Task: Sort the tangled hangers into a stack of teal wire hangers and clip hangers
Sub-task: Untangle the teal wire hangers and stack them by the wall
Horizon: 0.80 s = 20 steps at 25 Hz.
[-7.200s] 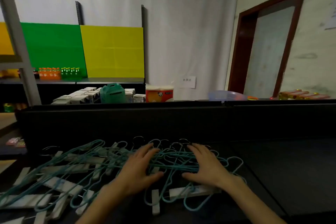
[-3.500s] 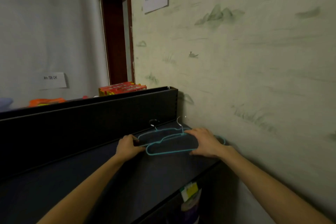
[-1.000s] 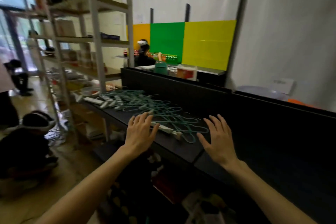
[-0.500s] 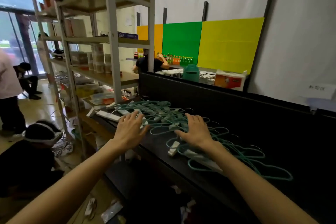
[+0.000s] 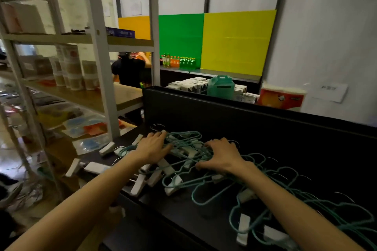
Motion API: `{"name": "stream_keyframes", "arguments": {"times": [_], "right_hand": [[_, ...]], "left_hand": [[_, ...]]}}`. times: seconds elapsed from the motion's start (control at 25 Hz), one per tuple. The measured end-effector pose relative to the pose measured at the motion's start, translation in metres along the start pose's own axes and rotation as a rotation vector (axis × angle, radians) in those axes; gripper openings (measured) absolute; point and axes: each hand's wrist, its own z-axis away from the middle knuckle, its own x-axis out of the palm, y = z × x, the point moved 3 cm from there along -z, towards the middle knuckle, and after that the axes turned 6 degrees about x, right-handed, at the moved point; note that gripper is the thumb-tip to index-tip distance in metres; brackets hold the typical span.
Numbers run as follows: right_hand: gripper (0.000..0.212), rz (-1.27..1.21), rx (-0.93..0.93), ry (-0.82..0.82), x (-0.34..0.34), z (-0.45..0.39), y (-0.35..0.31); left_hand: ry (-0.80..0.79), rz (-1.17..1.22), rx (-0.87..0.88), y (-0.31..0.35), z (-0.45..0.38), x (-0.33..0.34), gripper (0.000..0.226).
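Note:
A tangled heap of teal wire hangers [image 5: 271, 187] and hangers with white clips [image 5: 140, 185] spreads across the black shelf top [image 5: 183, 210]. My left hand [image 5: 152, 146] lies on the left part of the heap with its fingers spread over the wires. My right hand [image 5: 221, 154] rests on the middle of the heap, fingers bent down into the teal wires. Whether either hand grips a wire is hidden. More teal hangers and white clips [image 5: 243, 228] lie to the right, under my right forearm.
A black back panel [image 5: 244, 120] rises behind the heap. A white metal shelving rack [image 5: 98, 63] with jars and packets stands close on the left. A person in black [image 5: 128, 71] stands behind it. Boxes, a green jug [image 5: 220, 86] and bottles lie beyond the panel.
Both hands have moved forward from above the heap down onto it. The view has drawn closer to the shelf and turned slightly right.

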Motion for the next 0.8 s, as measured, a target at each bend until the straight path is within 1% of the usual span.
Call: {"name": "stream_keyframes", "arguments": {"times": [0.08, 0.16, 0.24, 0.32, 0.36, 0.44, 0.6, 0.64, 0.72, 0.8], "right_hand": [[0.095, -0.043, 0.023, 0.002, -0.001, -0.001, -0.004], [0.090, -0.094, 0.069, -0.031, -0.004, -0.001, -0.010], [0.086, -0.109, 0.112, -0.058, -0.014, 0.000, -0.017], [0.084, -0.111, 0.150, -0.046, -0.026, -0.002, -0.022], [0.084, -0.110, 0.169, -0.025, -0.031, -0.001, -0.025], [0.083, -0.055, 0.197, 0.009, -0.036, 0.001, -0.029], [0.083, 0.109, 0.270, 0.060, -0.035, 0.017, -0.033], [0.085, 0.105, 0.287, 0.081, -0.035, 0.025, -0.031], [0.086, 0.024, 0.329, 0.137, -0.036, 0.045, -0.023], [0.085, 0.004, 0.372, 0.195, -0.040, 0.075, -0.005]], "left_hand": [[-0.011, -0.033, 0.089, -0.009, -0.018, -0.001, 0.073], [-0.003, -0.076, 0.177, -0.021, -0.031, -0.006, 0.077], [-0.035, -0.085, 0.243, -0.028, -0.039, -0.009, 0.078], [-0.055, 0.002, 0.267, -0.031, -0.045, -0.010, 0.081], [-0.041, 0.068, 0.276, -0.033, -0.047, -0.012, 0.082], [0.012, 0.150, 0.314, -0.034, -0.049, -0.016, 0.083], [0.158, 0.218, 0.407, -0.032, -0.054, -0.035, 0.078], [0.191, 0.221, 0.435, -0.026, -0.054, -0.042, 0.079], [0.253, 0.217, 0.497, -0.007, -0.055, -0.052, 0.082], [0.298, 0.248, 0.582, 0.028, -0.051, -0.057, 0.084]]}}
